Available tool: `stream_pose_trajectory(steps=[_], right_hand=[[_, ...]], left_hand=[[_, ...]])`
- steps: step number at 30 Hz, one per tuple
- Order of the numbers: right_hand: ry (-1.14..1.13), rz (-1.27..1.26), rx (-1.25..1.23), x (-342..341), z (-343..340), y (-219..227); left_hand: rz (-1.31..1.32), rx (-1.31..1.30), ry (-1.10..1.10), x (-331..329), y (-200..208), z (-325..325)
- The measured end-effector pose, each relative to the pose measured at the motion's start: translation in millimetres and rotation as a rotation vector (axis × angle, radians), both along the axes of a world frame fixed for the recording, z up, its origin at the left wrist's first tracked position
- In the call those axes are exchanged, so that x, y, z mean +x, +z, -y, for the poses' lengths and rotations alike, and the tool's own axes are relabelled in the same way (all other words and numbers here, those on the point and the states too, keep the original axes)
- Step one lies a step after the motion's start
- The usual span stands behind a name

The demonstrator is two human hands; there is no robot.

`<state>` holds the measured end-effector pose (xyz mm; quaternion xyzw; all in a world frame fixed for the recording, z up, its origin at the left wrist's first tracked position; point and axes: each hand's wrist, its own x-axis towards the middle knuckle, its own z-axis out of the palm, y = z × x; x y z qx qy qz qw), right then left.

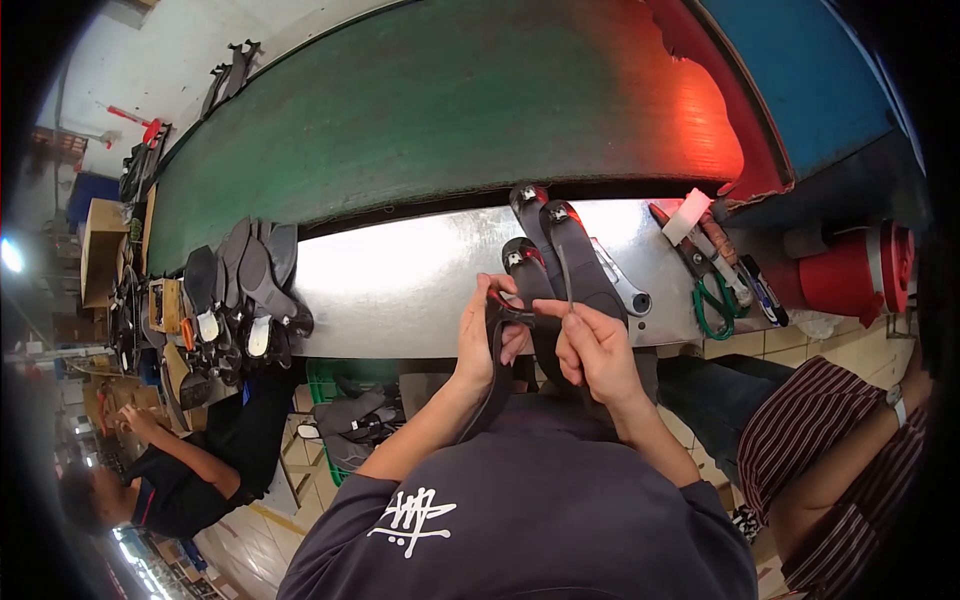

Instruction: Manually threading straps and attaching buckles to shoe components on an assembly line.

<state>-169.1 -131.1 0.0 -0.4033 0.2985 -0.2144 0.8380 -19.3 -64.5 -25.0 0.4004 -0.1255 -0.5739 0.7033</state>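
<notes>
Held piece: a dark, curved shoe part [500,378], upright at the near edge of the metal surface [380,270]. My left fingers [495,283] grip it near its upper end. My right fingers [584,337] pinch a thin grey length [566,275] (strip or rod, I cannot tell which), which points up and away from me. They come right up to the held end; contact is unclear.

Technique, my judgement: brace the piece firmly with the left and make only small, even movements with the right. A slender thing pinched at its tip probably bends or slips under a hard push; a shorter grip would likely give finer control. Similar heeled soles [592,272] lie just beyond. I had best work clear of them, since their glossy heel ends [563,212] look easy to scuff.
</notes>
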Motion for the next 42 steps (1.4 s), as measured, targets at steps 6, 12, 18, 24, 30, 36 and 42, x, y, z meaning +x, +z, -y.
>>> stream_pose_trajectory(steps=[6,12,18,24,30,36,42], right_hand=[[0.0,-0.221,-0.907,13,-34,-2],[0.125,-0.362,-1.289,21,-63,5],[0.294,-0.258,-1.475,9,-78,37],[0.229,-0.061,-1.314,-1,-86,25],[0.287,-0.047,-0.5,15,-90,56],[0.066,-0.274,-1.396,-4,-4,87],[0.126,-0.683,-1.68,-15,24,88]], left_hand=[[0.006,0.066,0.139,8,4,-20],[-0.025,-0.007,0.173,-1,12,-48],[-0.394,-0.236,0.038,-3,9,-69],[-0.549,-0.324,-0.076,7,17,-73],[-0.25,-0.491,0.177,39,69,-41],[0.146,-0.148,0.046,70,86,-31],[0.285,0.191,-0.039,52,61,-8]])
